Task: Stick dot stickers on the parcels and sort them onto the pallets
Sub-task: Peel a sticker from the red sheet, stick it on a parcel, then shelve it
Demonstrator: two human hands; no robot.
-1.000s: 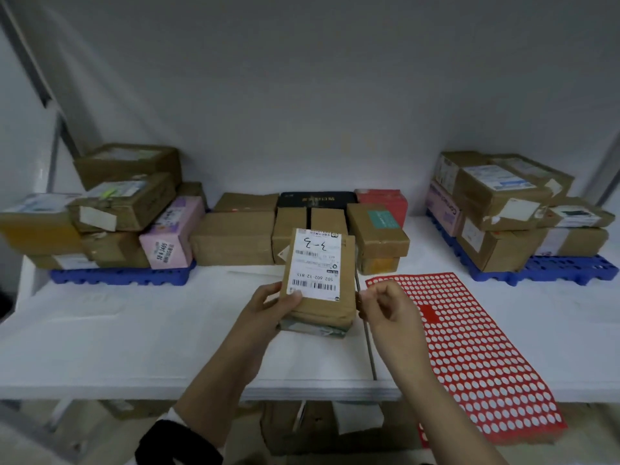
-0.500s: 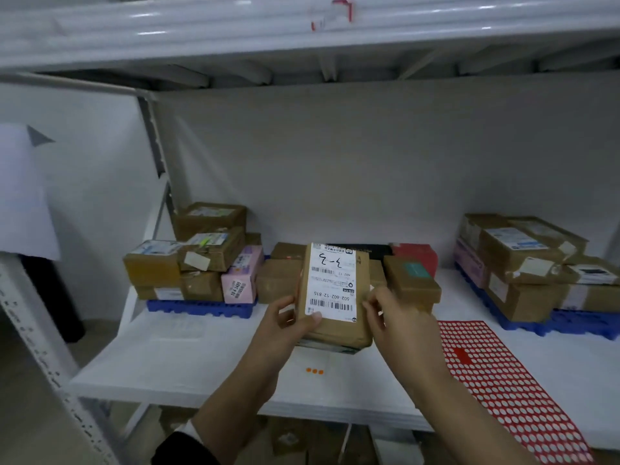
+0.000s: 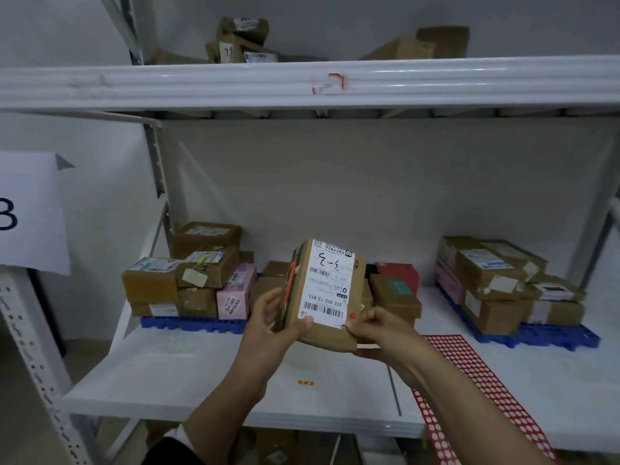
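Note:
I hold a brown cardboard parcel (image 3: 325,293) up in front of the shelf, its white label marked "3-3" facing me. A red dot sticker (image 3: 352,316) sits on the label's lower right corner. My left hand (image 3: 275,325) grips the parcel's left edge, thumb on the label. My right hand (image 3: 379,330) holds the lower right corner, fingers curled under it. The red sticker sheet (image 3: 469,380) lies on the shelf board at the right. One blue pallet (image 3: 188,323) at the left and another blue pallet (image 3: 553,337) at the right each carry stacked parcels.
More boxes (image 3: 396,293) stand at the back middle of the white shelf (image 3: 188,380). Three small orange dots (image 3: 305,382) lie on the board below the parcel. An upper shelf beam (image 3: 302,83) crosses overhead with boxes on it. A paper sign (image 3: 30,213) hangs at the left.
The parcel has been lifted and tilted higher, and a red dot now shows on its label. My right hand moved from the right edge to the lower corner. The view tilted upward.

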